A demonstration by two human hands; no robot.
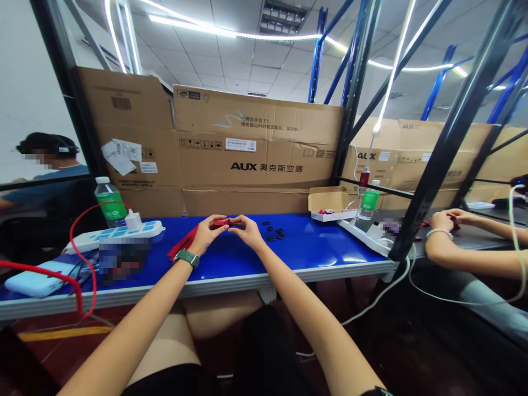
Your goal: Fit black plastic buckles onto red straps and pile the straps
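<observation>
While the left hand [205,235] and right hand [247,231] pinch a red strap [220,222] fingertip to fingertip, a slackened grip could drop it — toward the black buckles [274,234] right of the fingers [239,223].

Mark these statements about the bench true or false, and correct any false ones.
The left hand holds a red strap whose loose ends trail away to the left. True.

The right hand wears a green-strapped watch. False: the green-strapped watch is on the left wrist.

The black plastic buckles lie inside the open cardboard box. False: they lie on the blue tabletop, right of the hands; the open cardboard box holds small red items.

A co-worker's hands are at a separate dark tabletop to the right. True.
</observation>
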